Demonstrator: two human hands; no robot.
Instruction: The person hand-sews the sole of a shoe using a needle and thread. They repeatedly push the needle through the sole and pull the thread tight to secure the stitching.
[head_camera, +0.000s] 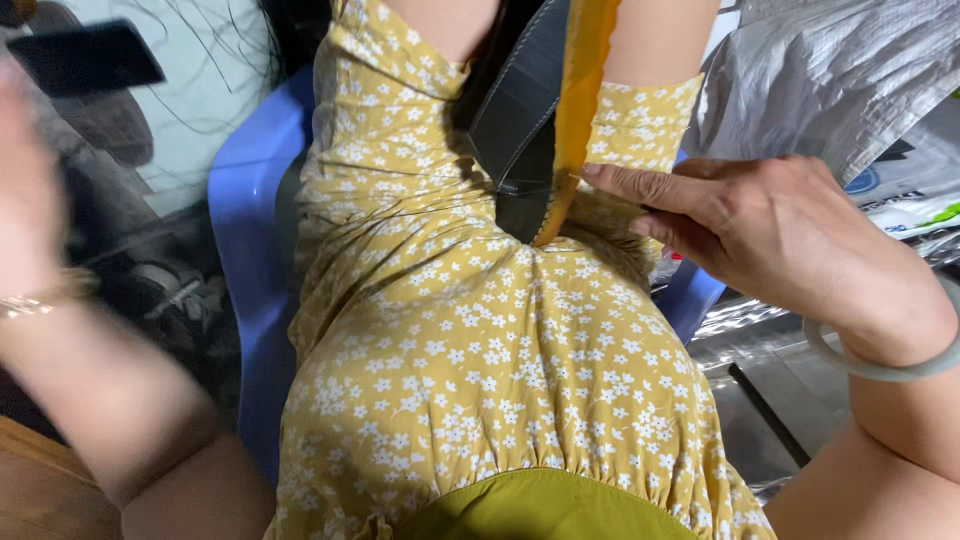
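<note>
I look down at my lap in a yellow dress with small white flowers (470, 340). A black leather-like piece (515, 100) and a long yellow strip (580, 90) hang down to my lap. My right hand (770, 230), with a pale bangle (880, 365) on its wrist, reaches in from the right. Its fingertips pinch the yellow strip's lower part against the black piece and some bunched dress fabric. My left hand (25, 180) is raised at the far left edge, blurred, with a gold bracelet (45, 295) on the wrist. Whether it holds anything does not show.
I sit on a blue plastic chair (250, 220). A grey woven plastic sack (830, 70) lies at the upper right, above a shiny metal surface (760, 380). A dark flat object (85, 55) is at the top left, over dark clutter.
</note>
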